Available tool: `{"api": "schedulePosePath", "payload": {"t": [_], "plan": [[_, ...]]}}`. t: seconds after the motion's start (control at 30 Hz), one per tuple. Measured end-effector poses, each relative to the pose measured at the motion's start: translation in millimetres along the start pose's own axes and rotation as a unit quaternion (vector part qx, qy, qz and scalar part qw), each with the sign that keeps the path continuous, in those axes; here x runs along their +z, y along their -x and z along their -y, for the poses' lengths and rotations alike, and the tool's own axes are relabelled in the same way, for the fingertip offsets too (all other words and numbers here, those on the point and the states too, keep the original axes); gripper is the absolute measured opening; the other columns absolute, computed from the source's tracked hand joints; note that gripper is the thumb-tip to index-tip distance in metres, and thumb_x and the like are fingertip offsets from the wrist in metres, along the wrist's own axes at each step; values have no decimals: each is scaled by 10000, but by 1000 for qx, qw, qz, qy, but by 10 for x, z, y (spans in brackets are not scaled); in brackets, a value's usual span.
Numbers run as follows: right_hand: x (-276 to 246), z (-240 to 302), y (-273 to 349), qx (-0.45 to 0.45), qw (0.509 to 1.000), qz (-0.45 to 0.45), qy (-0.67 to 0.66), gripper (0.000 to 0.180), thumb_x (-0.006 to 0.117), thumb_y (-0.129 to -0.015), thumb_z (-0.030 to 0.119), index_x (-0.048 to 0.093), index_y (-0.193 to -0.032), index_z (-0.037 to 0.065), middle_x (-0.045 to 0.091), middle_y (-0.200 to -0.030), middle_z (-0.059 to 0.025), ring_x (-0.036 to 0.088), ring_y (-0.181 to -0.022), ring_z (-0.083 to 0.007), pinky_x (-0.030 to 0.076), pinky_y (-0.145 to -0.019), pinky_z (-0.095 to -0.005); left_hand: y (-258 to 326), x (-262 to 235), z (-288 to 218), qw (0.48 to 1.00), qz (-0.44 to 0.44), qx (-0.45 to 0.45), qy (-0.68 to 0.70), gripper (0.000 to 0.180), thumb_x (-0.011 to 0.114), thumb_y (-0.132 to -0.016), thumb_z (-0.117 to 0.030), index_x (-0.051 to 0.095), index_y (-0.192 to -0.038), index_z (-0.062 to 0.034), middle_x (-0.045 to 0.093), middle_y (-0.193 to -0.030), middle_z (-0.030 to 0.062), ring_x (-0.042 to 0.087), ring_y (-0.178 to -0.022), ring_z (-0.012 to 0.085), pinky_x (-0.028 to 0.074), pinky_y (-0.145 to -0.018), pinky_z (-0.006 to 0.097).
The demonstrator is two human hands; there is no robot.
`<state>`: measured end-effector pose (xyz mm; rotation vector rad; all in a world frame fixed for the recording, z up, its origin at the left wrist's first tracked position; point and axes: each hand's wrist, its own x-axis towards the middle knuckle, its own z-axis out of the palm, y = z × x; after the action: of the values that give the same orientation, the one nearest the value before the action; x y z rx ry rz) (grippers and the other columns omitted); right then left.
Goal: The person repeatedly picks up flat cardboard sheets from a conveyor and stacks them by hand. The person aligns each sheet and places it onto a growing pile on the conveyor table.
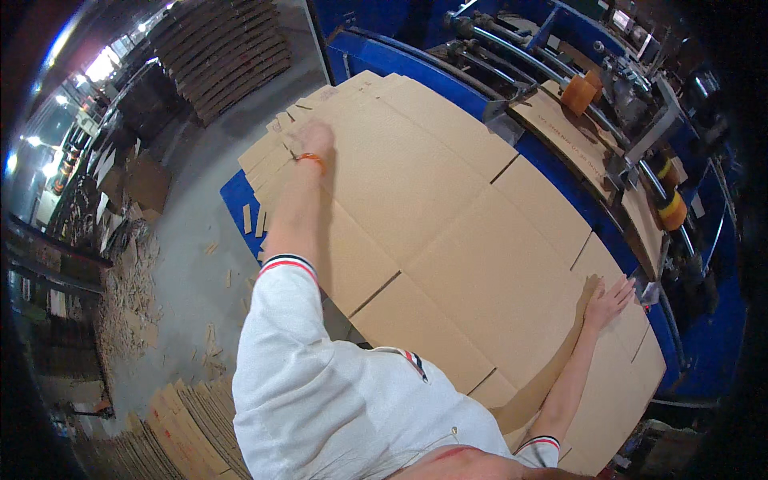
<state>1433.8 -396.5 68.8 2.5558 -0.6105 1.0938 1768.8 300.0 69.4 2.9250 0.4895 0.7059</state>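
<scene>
A large flat cardboard sheet (432, 176), creased and slotted for a box, lies across the blue machine table (238, 200) in front of me. At its far left edge, by narrow slotted strips, is my left hand (314, 139), with an orange band at the wrist. Its fingers are smeared by motion, so their grip does not show. My right hand (612, 301) rests on the sheet's right edge, open, with its fingers stretched out toward the machine. Short cardboard scraps (247, 218) lie on the table's left corner.
Along the far right runs a blue machine with metal rollers, orange wheels (582, 93) and a printed cardboard piece (564, 136) beneath them. Stacked cardboard (224, 52) stands at the back left, another stack (180, 428) at the lower left. Scraps litter the grey floor (188, 256).
</scene>
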Motion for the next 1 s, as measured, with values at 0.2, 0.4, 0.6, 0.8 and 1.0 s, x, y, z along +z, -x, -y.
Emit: {"api": "schedulePosePath", "payload": {"t": [0.2,0.4,0.6,0.8,1.0], "plan": [[-99,-69,39,-12,1000,20,-16,577,532,-927,320,369,-1395,26,270,-1501,-179,280,-1352,-400,273,-1118,-469,-36,-835,-12,984,164,39,-53,458,585,-853,-476,694,-1005,-58,648,-1115,177,610,-1051,338,440,-906,449],[-157,-60,129,-26,999,19,-35,566,544,-911,285,381,-1370,-4,295,-1478,-208,283,-1351,-402,255,-1123,-478,-271,-1436,-96,991,2,132,6,416,724,-748,-402,654,-946,-43,680,-978,152,629,-978,339,490,-833,412],[-1332,-181,1124,99,968,197,-119,548,548,-907,278,405,-1352,-9,329,-1443,-240,283,-1348,-409,236,-1122,-488,-348,-3169,201,785,404,141,448,570,614,-894,-296,456,-1317,54,631,-1096,135,632,-902,145,526,-776,277],[-2441,-1089,2726,390,887,188,159,597,596,-880,370,448,-1325,1,414,-1393,-224,331,-1318,-397,259,-1104,-479,1533,-3209,465,511,403,286,703,915,646,-817,-453,199,-1443,43,304,-1461,217,345,-1330,327,265,-1098,464],[-3059,-1853,3688,782,509,-157,-323,556,627,-881,383,494,-1294,36,543,-1270,-141,517,-1151,-286,435,-955,-428,1788,-2454,374,801,189,193,535,761,694,-809,-252,300,-1417,-16,410,-1383,166,420,-1253,260,328,-1041,399]]}}
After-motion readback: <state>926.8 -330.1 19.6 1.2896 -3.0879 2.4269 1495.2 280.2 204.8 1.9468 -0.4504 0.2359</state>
